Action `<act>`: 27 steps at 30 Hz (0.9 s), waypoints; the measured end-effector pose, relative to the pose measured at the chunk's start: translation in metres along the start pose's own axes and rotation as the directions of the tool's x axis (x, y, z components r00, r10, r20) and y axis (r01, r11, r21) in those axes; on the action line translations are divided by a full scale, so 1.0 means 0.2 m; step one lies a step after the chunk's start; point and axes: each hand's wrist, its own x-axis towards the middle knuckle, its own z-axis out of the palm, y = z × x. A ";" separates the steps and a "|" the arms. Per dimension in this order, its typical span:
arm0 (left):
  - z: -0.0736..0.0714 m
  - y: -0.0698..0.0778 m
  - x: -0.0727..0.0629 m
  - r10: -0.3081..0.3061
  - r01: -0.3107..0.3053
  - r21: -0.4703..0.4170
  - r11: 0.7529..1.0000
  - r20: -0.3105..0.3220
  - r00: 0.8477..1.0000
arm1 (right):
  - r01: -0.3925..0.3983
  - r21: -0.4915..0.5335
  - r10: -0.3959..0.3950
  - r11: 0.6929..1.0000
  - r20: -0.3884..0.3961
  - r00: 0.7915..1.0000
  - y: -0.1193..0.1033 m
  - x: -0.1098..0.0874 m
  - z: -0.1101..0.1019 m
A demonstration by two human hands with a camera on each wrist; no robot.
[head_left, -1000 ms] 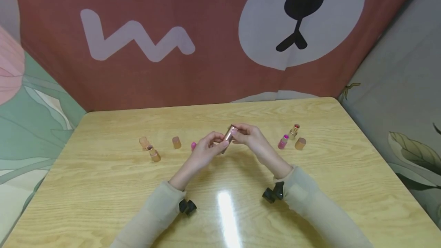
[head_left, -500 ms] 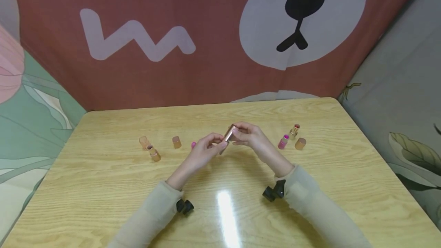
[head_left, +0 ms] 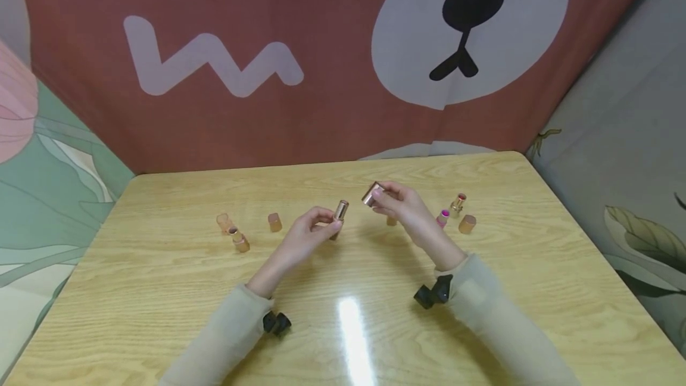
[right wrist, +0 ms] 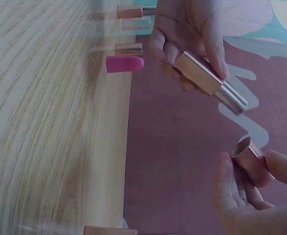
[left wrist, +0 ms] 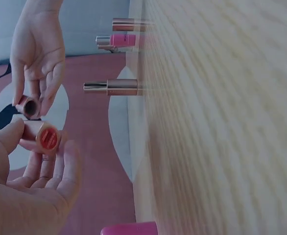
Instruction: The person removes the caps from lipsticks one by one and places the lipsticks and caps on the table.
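Observation:
In the head view my left hand (head_left: 305, 232) grips a rose-gold lipstick tube (head_left: 340, 211), its shiny inner collar pointing up. A red label (left wrist: 49, 139) on its base faces the left wrist camera. Up and to the right, my right hand (head_left: 407, 212) pinches the rose-gold cap (head_left: 372, 195) between thumb and fingers. Cap and tube are apart; the cap's open end shows in the right wrist view, where a gap separates it from the silvery collar (right wrist: 231, 97). No lipstick bullet is visible above the collar.
Behind my right hand stands another lipstick (left wrist: 121, 87). A magenta lipstick (head_left: 442, 218), a gold lipstick (head_left: 458, 203) and a brown cap (head_left: 467, 224) stand at right. Leftward are an uncapped lipstick (head_left: 239, 239), a clear peach cap (head_left: 224, 223), a brown cap (head_left: 275, 222) and a pink cap (right wrist: 125, 64).
The cap has come off the tube. My right hand has moved right and up with the cap, while my left hand has shifted left with the tube, now more upright.

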 end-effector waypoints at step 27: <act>-0.36 0.06 -0.13 -0.044 0.051 0.049 0.998 -0.136 0.990 | 0.000 -0.286 -0.051 0.958 -0.171 0.984 -0.09 -0.13 -0.33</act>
